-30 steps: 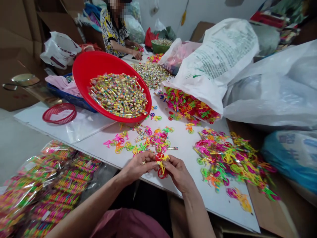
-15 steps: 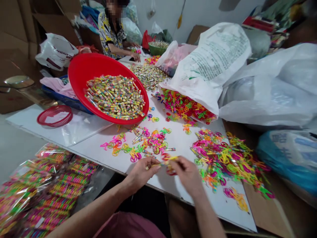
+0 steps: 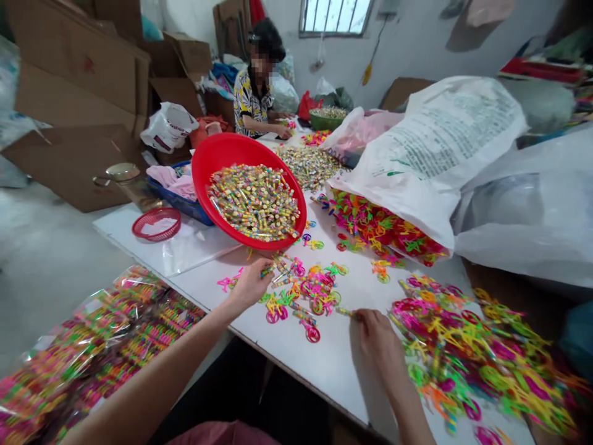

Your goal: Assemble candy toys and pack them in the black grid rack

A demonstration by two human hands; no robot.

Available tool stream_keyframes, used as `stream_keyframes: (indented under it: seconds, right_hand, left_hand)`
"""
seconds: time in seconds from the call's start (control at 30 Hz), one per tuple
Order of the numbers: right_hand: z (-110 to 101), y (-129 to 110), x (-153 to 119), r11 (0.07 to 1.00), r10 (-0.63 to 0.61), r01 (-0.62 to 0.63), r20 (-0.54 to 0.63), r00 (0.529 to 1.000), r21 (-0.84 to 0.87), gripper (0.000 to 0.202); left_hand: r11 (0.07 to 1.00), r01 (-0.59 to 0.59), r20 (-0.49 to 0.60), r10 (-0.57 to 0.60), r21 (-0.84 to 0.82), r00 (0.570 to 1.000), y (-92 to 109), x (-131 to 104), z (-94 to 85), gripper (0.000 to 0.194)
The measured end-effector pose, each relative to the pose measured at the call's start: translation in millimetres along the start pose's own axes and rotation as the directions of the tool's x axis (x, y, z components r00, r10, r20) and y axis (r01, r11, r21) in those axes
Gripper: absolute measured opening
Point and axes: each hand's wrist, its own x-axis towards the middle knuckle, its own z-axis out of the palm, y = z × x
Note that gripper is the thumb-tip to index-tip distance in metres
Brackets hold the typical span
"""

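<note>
My left hand (image 3: pixel 252 284) is closed at the near side of the red basin, its fingertips pinching a small patterned stick (image 3: pixel 265 271). My right hand (image 3: pixel 378 339) is lower on the table, thumb and fingers closed on the end of another patterned stick (image 3: pixel 345 312). Between the hands lies a loose pile of colourful plastic bicycle-shaped pieces (image 3: pixel 317 289) with a few sticks among them. The tilted red basin (image 3: pixel 208 162) holds many such wrapped sticks (image 3: pixel 254 201). A larger heap of bicycle-shaped pieces (image 3: pixel 491 346) spreads right of my right hand.
A white sack (image 3: pixel 445 136) lies open, spilling bicycle-shaped pieces. A small red basket (image 3: pixel 144 230) and clear plastic sheets (image 3: pixel 185 254) are at the left. Packed clear bags (image 3: pixel 115 334) lie below the table's left edge. A co-worker (image 3: pixel 254 93) sits at the far end.
My hands, together around a bicycle-shaped piece before, have separated. The left moved forward to the sticks near the basin; the right now grips a stick. The view has shifted left and up.
</note>
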Motion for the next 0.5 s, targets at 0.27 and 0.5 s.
stream_keyframes:
  seconds: [0.27,0.5]
  right_hand:
    - [-43,-12,14,0.906,0.087,-0.064,-0.037,0.996,0.419,0.024]
    - [-55,-57,26,0.8,-0.208,0.222,-0.09,0.974,0.557,0.021]
  left_hand:
    - [0.948,-0.033,0.065,0.013,0.317,0.998,4,32,37.1,0.039]
    - [0.986,-0.019,0.083,0.005,0.165,0.997,-1,31,18.5,0.041]
